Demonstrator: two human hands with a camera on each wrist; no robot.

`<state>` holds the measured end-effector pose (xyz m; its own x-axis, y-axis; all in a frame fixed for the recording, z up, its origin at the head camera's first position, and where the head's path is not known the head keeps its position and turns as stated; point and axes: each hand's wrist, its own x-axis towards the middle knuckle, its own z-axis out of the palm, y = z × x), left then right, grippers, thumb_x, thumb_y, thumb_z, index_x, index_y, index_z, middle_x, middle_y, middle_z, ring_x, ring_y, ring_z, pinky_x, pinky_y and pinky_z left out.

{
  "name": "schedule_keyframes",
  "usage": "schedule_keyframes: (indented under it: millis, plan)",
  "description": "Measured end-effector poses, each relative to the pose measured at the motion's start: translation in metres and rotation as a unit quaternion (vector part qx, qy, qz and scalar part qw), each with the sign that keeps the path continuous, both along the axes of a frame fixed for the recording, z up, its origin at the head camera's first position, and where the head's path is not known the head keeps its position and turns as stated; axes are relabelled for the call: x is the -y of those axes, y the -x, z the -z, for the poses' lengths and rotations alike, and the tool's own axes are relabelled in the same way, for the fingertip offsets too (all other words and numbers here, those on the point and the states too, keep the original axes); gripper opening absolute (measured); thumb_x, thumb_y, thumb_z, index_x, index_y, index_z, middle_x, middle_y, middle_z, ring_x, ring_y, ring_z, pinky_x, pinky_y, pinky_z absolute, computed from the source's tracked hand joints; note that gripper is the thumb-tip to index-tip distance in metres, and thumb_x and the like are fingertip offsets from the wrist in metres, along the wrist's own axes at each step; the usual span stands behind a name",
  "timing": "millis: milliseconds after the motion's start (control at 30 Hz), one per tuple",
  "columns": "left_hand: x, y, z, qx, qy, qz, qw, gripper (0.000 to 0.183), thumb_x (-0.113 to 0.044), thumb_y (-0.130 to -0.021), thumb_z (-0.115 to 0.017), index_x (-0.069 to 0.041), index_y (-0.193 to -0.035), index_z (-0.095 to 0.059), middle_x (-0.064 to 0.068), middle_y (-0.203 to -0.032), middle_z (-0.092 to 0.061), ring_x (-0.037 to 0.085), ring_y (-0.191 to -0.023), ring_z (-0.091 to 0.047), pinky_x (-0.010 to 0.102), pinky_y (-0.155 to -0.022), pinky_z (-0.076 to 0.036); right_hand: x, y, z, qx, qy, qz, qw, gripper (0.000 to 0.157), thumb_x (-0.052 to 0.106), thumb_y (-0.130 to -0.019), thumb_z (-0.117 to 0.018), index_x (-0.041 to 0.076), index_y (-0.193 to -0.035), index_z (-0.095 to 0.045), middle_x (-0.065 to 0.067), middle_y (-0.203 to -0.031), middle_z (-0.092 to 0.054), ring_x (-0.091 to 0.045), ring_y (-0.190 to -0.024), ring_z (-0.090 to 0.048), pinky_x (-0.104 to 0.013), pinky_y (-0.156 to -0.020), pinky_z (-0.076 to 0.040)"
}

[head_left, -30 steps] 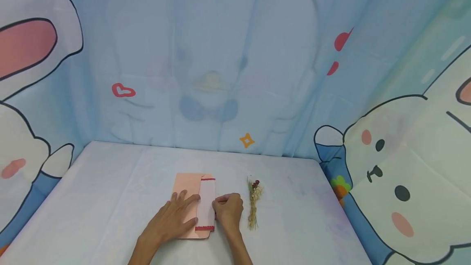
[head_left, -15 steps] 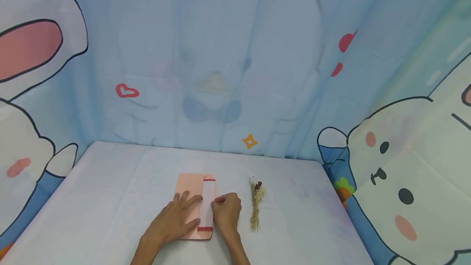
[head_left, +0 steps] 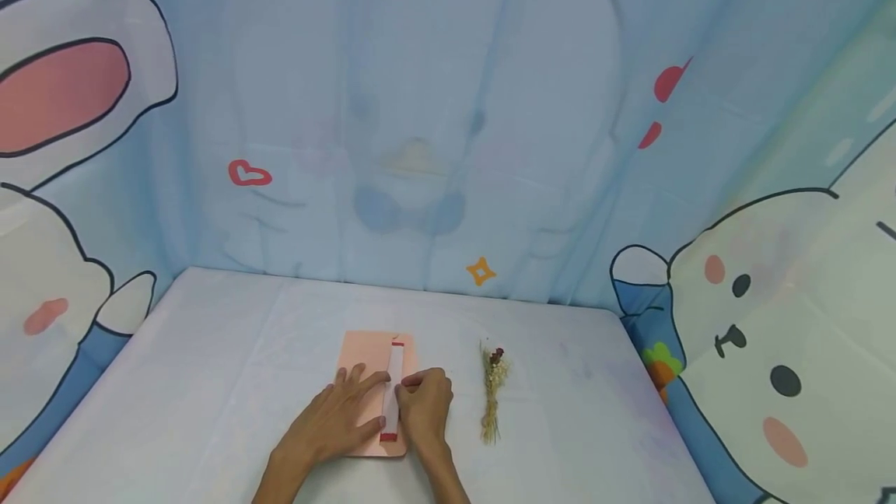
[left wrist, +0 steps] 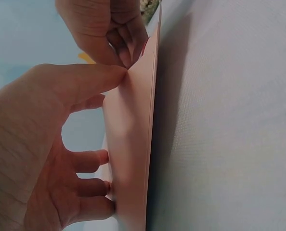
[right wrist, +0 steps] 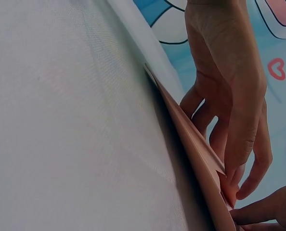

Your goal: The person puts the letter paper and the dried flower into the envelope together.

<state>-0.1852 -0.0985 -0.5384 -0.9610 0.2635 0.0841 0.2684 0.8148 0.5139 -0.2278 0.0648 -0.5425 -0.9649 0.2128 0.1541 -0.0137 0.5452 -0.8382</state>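
A peach paper envelope (head_left: 362, 348) lies flat at the front middle of the table. A white card (head_left: 395, 368) with red bands at both ends shows as a narrow strip along its right part, the left side tucked under the peach paper. My left hand (head_left: 337, 417) rests spread on the envelope, thumb and index fingertip close to the card. With curled fingers, my right hand (head_left: 427, 404) pinches the card's right edge. In the left wrist view, the left thumb presses at the edge of the envelope (left wrist: 128, 144); the right wrist view shows the right hand (right wrist: 270, 211) only in part.
A small bunch of dried flowers (head_left: 492, 395) with dark red heads lies to the right of the envelope. A white cloth (head_left: 574, 403) covers the table. A blue cartoon-print curtain (head_left: 420, 99) hangs behind it.
My right hand has shifted left with the white card, which has slid further into the envelope and now shows as a thinner strip. The left hand stays on the envelope.
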Motion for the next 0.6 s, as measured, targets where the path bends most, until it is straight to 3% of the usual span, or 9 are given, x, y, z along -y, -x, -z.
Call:
schedule_keyframes:
  millis: [333,600]
  plan:
    - [0.0013,-0.0012,-0.0016,0.000,-0.021,0.007,0.9998,0.060,-0.051,-0.096,-0.060,-0.034,-0.151,-0.043,0.017,-0.160,-0.039,0.050,-0.147,-0.034,0.063,-0.116,-0.036,0.0056,0.0004,0.0004,-0.012,0.004,-0.014,1.000,0.007,-0.002,-0.081,-0.078,0.000,-0.076,-0.073,-0.007,-0.067,-0.069,-0.006,-0.054,-0.061,-0.014,-0.048,-0.050]
    - [0.0025,-0.0001,-0.0010,-0.003,-0.006,0.011,0.9999,0.059,-0.052,-0.097,-0.058,-0.034,-0.151,-0.042,0.018,-0.160,-0.038,0.051,-0.146,-0.035,0.063,-0.114,-0.038,0.0100,0.0033,0.0014,-0.016,0.003,-0.023,1.000,0.008,-0.005,-0.077,-0.079,0.000,-0.074,-0.074,-0.006,-0.065,-0.069,-0.006,-0.054,-0.062,-0.014,-0.049,-0.051]
